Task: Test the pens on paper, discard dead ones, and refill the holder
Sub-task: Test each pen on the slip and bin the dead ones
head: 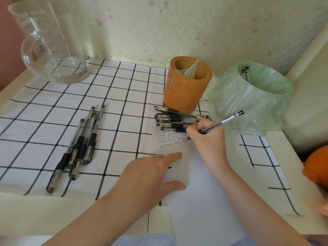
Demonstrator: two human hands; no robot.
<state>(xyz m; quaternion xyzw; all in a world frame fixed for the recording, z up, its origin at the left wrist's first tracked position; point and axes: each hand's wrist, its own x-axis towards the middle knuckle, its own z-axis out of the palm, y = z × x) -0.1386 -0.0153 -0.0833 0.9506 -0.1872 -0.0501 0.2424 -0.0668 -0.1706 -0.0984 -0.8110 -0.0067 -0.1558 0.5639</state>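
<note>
At the right hand the grip is pinched round a pen. The pen's tip is set on the paper beside rows of small written marks, and its rear end is tilted up towards the green-bagged bin. The paper is pressed flat by the left hand, whose grip is spread with the fingers straight. Just beyond the right knuckles, the paper's far edge is overlain by a pile of capped pens, which lies between that hand and the bamboo holder. A few discarded pens are stood inside the bin. Further left, a second group of pens is laid on the checked cloth, well apart from the paper. A glass jug is stood at the far left corner of the tabletop, and an orange object is cut off by the right edge.
</note>
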